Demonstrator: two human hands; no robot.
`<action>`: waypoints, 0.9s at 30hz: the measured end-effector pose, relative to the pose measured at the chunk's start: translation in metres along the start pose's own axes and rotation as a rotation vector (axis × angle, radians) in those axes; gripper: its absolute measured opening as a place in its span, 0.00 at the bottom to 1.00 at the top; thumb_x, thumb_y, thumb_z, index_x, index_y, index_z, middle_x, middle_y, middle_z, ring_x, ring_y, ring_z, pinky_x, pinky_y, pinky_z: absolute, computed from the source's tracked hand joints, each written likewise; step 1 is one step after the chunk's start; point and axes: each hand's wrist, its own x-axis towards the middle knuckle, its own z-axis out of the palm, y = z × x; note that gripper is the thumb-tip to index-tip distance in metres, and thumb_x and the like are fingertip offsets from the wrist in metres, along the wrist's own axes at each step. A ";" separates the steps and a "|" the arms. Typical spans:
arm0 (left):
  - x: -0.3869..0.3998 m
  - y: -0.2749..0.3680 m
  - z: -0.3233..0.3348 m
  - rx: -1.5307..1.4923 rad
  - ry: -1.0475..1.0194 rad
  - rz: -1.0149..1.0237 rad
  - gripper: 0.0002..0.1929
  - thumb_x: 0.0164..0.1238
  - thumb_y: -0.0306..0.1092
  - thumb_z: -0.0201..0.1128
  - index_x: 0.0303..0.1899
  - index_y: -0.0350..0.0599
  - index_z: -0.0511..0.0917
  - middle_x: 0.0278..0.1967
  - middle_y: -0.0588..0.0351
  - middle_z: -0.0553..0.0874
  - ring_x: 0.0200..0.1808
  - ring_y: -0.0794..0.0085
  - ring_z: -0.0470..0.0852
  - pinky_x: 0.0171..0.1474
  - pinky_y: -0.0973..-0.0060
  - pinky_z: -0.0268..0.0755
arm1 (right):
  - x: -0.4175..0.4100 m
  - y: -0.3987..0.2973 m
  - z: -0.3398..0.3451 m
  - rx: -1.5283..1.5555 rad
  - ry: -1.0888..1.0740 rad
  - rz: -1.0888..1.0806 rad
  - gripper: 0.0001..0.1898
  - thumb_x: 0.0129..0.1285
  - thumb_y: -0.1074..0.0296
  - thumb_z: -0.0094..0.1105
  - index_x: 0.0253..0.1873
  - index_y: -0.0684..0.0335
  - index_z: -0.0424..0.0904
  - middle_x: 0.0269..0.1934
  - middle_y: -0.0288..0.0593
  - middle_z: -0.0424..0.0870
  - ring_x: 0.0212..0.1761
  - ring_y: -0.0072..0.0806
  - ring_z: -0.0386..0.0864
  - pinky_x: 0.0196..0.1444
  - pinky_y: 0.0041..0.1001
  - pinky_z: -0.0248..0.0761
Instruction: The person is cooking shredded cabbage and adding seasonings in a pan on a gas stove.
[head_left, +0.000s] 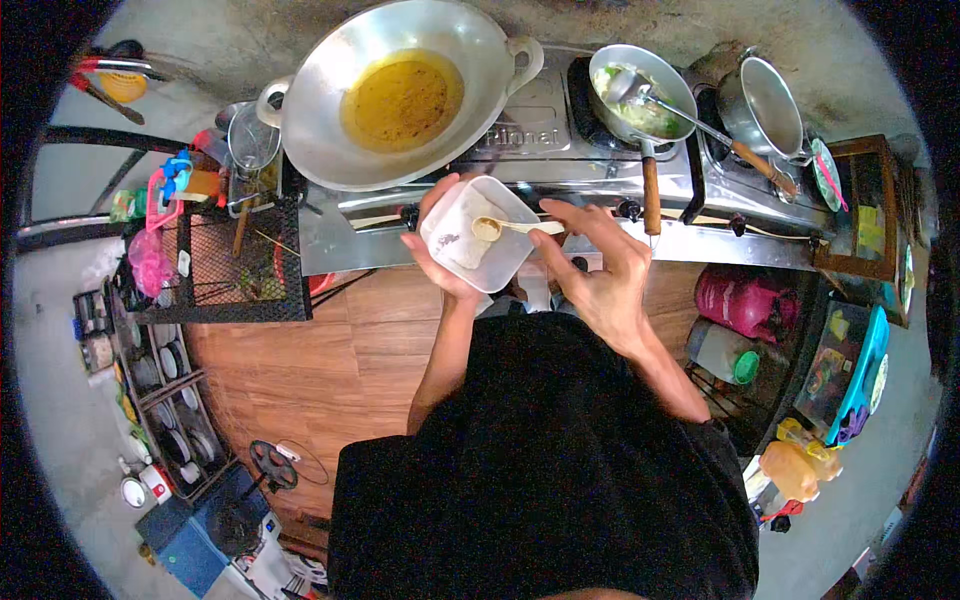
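My left hand grips a square translucent plastic container from its left side. White powder lies inside, with a small dark patch on it. Between the thumb and fingers of my right hand is the handle of a small cream-coloured spoon. Its bowl is over the powder, inside the container; how deep it sits I cannot tell. Just beyond stands a large aluminium wok with yellow oil and brown bits at its bottom.
On the Rinnai gas stove, a saucepan holds pale and green food and a wooden-handled turner. A metal pot stands to its right. A black mesh rack is at left; a pink gas cylinder sits below right.
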 end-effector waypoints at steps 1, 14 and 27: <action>0.002 0.002 0.001 -0.012 -0.032 0.009 0.45 0.67 0.73 0.31 0.60 0.35 0.68 0.54 0.43 0.77 0.55 0.58 0.76 0.60 0.63 0.68 | 0.000 0.001 0.001 0.061 -0.011 -0.022 0.10 0.53 0.77 0.68 0.42 0.65 0.84 0.29 0.44 0.82 0.28 0.34 0.78 0.37 0.30 0.69; 0.007 -0.004 0.037 0.072 -0.042 0.108 0.45 0.67 0.73 0.30 0.58 0.33 0.69 0.52 0.39 0.79 0.52 0.55 0.78 0.58 0.62 0.69 | 0.003 0.009 -0.023 0.199 -0.044 -0.129 0.06 0.56 0.76 0.66 0.39 0.66 0.84 0.32 0.44 0.85 0.27 0.31 0.79 0.35 0.27 0.69; 0.000 -0.055 0.082 0.028 0.137 0.049 0.46 0.65 0.75 0.30 0.59 0.34 0.69 0.52 0.46 0.79 0.54 0.58 0.77 0.60 0.61 0.68 | 0.029 0.064 -0.082 0.416 -0.061 0.072 0.07 0.56 0.75 0.66 0.40 0.67 0.85 0.28 0.42 0.83 0.30 0.25 0.79 0.36 0.24 0.71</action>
